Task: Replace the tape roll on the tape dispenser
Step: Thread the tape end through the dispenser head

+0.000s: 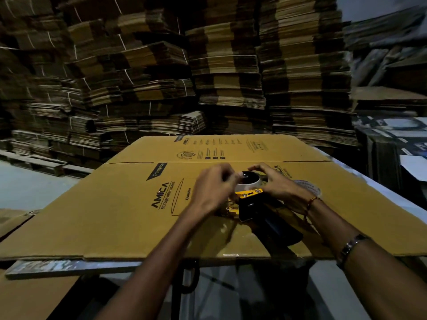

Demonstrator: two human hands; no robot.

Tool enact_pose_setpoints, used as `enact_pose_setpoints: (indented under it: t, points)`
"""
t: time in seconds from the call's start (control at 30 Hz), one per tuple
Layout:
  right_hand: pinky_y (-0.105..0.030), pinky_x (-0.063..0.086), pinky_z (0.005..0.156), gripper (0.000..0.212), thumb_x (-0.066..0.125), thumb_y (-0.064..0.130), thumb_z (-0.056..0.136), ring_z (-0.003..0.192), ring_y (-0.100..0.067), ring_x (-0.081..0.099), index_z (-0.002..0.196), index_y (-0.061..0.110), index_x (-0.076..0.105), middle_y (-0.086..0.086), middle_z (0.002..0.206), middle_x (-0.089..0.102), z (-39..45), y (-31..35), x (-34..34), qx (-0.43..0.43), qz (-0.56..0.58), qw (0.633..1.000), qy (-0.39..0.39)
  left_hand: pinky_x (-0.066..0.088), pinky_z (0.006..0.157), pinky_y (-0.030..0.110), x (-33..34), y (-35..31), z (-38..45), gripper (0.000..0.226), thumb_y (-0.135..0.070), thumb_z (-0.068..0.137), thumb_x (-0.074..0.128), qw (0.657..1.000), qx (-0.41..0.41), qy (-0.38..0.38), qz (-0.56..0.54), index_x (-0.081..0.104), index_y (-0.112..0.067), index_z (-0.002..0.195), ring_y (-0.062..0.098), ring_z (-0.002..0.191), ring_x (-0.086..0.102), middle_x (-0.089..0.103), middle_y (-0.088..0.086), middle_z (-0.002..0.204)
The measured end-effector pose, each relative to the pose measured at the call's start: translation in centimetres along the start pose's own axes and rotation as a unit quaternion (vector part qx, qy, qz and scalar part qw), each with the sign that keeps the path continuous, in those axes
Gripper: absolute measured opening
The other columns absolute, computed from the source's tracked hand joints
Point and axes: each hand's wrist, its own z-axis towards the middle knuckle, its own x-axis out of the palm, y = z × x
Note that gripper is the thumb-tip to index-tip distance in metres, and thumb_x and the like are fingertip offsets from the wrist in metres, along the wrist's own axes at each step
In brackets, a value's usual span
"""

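Observation:
A black and yellow tape dispenser lies on a flattened cardboard box, its black handle pointing toward me. A white tape roll sits at its far end, around a black hub. My left hand pinches the roll's left side with fingers closed on it. My right hand curves over the roll's right side, fingertips touching its top edge. Just right of my right hand, another tape roll lies flat on the cardboard, partly hidden by the wrist.
The printed cardboard box covers a table whose metal front edge shows below it. Tall stacks of flattened cartons wall in the back and left. More sheets are piled at the right. Another cardboard piece lies at the lower left.

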Motion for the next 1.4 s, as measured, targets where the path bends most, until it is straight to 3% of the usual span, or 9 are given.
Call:
enact_pose_setpoints:
  t: [0.13,0.23,0.3,0.43,0.73,0.97,1.1,1.23,1.4]
  points:
    - [-0.042,0.043,0.108,0.051,0.07,0.02,0.092,0.145,-0.021,0.034,0.138,0.028,0.048,-0.002,0.157,0.036,-1.2,0.9,-0.3,-0.038,-0.007,0.998,-0.055,0.054,0.088,0.048,-0.7,3.8,5.0,0.012,-0.027,0.099,0.056,0.997,0.005,-0.025,0.072,0.064,-0.018,0.098,0.019,0.097,0.061,0.067,0.002,0.105]
    - [-0.037,0.042,0.108,0.037,0.064,0.024,0.097,0.137,-0.017,0.042,0.133,0.023,0.056,0.002,0.146,0.046,-2.3,2.2,-0.2,-0.096,-0.075,0.985,-0.119,0.041,0.105,0.058,-0.3,5.8,6.6,0.023,-0.033,0.099,0.055,0.992,-0.007,0.091,0.091,0.063,-0.028,0.119,0.026,0.128,0.045,0.051,0.005,0.141]
    - [-0.035,0.047,0.102,0.028,0.061,0.027,0.098,0.125,-0.015,0.051,0.125,0.021,0.063,0.003,0.132,0.054,-3.2,3.3,0.6,-0.125,-0.124,0.975,-0.135,0.041,0.109,0.05,0.1,6.0,6.6,0.031,-0.032,0.1,0.054,0.986,-0.021,0.159,0.047,0.059,-0.028,0.131,0.026,0.135,0.041,0.044,0.006,0.149]
    - [-0.037,0.048,0.096,0.023,0.058,0.038,0.098,0.111,-0.012,0.053,0.114,0.024,0.068,0.008,0.115,0.058,-5.2,5.1,3.4,-0.135,-0.242,0.957,-0.081,0.046,0.107,0.048,0.4,5.9,6.2,0.028,-0.022,0.102,0.05,0.977,-0.052,0.207,-0.017,0.062,-0.022,0.128,0.024,0.125,0.053,0.056,0.007,0.139]
    - [-0.041,0.033,0.106,0.044,0.046,0.059,0.097,0.122,-0.017,0.046,0.129,0.031,0.056,0.005,0.132,0.056,-6.8,4.9,6.7,-0.123,-0.35,0.927,-0.063,0.048,0.1,0.036,0.6,5.6,5.2,0.035,-0.019,0.103,0.049,0.981,-0.09,0.17,-0.005,0.06,-0.017,0.136,0.023,0.123,0.056,0.06,0.008,0.137]
    - [-0.033,0.028,0.094,0.024,0.054,0.059,0.093,0.104,-0.009,0.041,0.084,0.036,0.052,0.008,0.106,0.05,-7.8,4.6,4.8,-0.143,-0.287,0.947,0.032,0.055,0.084,0.033,1.2,5.1,3.5,0.034,-0.019,0.103,0.046,0.989,-0.109,0.098,0.001,0.062,-0.018,0.133,0.024,0.107,0.062,0.063,0.012,0.131]
    - [-0.037,0.035,0.099,0.014,0.058,0.039,0.095,0.105,-0.012,0.045,0.098,0.029,0.049,0.008,0.107,0.052,-8.0,3.0,4.9,-0.179,-0.331,0.925,-0.048,0.053,0.083,0.033,1.7,4.9,2.7,0.035,-0.026,0.102,0.049,0.99,-0.126,0.061,0.029,0.062,-0.021,0.134,0.023,0.106,0.062,0.065,0.01,0.129]
    - [-0.037,0.047,0.087,0.025,0.059,0.018,0.091,0.104,-0.011,0.045,0.11,0.025,0.044,0.008,0.112,0.046,-8.9,1.8,4.1,-0.159,-0.232,0.95,-0.134,0.056,0.088,0.041,2.6,4.6,1.5,0.039,-0.037,0.096,0.053,0.987,-0.147,0.015,0.059,0.065,-0.019,0.128,0.028,0.101,0.065,0.069,0.009,0.117]
    - [-0.04,0.048,0.102,0.045,0.058,0.017,0.094,0.126,-0.015,0.041,0.137,0.02,0.045,0.004,0.136,0.042,-8.3,1.9,4.2,-0.108,-0.248,0.949,-0.159,0.055,0.088,0.044,3.7,3.2,0.5,0.05,-0.042,0.083,0.047,0.983,-0.174,-0.039,0.044,0.068,-0.021,0.123,0.03,0.098,0.065,0.07,0.008,0.111]
